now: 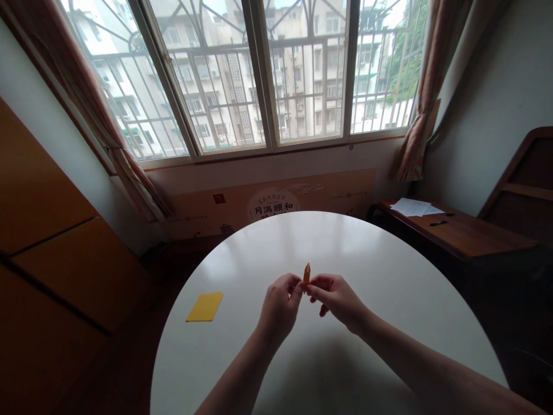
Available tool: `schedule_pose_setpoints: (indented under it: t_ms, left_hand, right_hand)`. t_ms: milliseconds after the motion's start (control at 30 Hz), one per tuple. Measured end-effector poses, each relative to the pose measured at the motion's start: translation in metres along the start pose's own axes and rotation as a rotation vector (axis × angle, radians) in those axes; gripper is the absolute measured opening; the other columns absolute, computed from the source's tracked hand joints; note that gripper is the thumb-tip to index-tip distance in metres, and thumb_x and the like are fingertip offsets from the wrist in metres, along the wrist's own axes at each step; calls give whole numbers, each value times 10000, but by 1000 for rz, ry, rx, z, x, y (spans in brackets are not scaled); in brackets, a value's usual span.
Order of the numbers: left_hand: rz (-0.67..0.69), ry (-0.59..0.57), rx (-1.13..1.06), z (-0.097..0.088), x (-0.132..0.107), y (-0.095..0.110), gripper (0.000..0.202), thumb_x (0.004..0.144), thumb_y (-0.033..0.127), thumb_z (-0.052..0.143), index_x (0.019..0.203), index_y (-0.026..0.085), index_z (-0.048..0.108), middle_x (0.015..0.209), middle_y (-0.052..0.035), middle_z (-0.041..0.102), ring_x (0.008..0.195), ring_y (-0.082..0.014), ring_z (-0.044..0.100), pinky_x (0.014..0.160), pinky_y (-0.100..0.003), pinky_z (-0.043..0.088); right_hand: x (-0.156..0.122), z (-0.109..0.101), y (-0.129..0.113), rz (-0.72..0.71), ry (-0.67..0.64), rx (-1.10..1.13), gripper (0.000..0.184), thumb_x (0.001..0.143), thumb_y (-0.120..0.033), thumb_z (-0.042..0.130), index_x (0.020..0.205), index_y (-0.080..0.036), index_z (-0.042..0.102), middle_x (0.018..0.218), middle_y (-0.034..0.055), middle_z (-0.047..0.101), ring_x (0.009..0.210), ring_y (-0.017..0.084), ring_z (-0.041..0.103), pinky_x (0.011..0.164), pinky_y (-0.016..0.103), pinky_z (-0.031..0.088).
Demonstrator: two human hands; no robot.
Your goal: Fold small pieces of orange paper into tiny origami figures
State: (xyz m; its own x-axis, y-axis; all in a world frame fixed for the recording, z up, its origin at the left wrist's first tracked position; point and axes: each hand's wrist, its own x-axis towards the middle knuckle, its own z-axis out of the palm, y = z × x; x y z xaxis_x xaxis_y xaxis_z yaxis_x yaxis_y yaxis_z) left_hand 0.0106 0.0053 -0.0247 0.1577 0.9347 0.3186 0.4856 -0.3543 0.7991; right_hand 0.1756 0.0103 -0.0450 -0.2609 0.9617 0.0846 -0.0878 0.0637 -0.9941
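Observation:
Between my two hands, above the middle of the round white table (345,242), a small folded piece of orange-yellow paper (307,273) stands upright with its pointed tip up. My left hand (283,302) pinches its lower left side between thumb and fingers. From the right, my right hand (334,297) grips the lower edge with thumb and index finger, its other fingers curled below. The fingers hide the bottom of the folded paper. To the left, apart from both hands, a square of yellow paper (204,306) lies flat on the table.
A brown wooden bench (475,230) at the right bears white paper sheets (412,207) and a dark pen-like item (438,223). Behind the table, a printed cardboard panel (199,210) leans beneath the barred window. An orange-brown cabinet (64,276) stands at the left.

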Motion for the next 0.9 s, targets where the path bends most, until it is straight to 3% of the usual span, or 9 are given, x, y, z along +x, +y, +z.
schedule_pose_setpoints:
  t_ms: [267,533,733,900]
  left_hand:
    - [-83,-84,-147,1,1,-2,276,886,394,542,806,149,642,644,-16,585,553,-153,571,428,-236,500]
    - [-48,-135,-132,0,1,-1,221,884,357,543,854,156,629,716,-32,609,614,-165,583,457,-244,512]
    - [-12,-117,-13,2,1,-5,202,938,297,461,838,178,590,709,-16,599,579,-145,570,498,-234,473]
    - [-43,-100,-47,5,1,-6,197,933,310,473,837,179,585,695,-5,578,543,-140,547,486,-239,460]
  right_hand:
    - [0,0,-5,-4,-14,37,303,784,-436,730,820,-136,696,712,37,633,676,165,589,432,203,462]
    - [-2,0,-6,-1,-5,54,286,789,-421,720,852,-142,706,737,40,638,685,163,583,424,195,453]
    - [1,1,-1,6,11,39,318,784,-450,725,848,-140,696,739,39,628,682,165,583,419,202,465]
    - [1,1,5,-2,35,20,319,795,-456,720,864,-146,689,733,35,622,681,169,588,416,204,471]
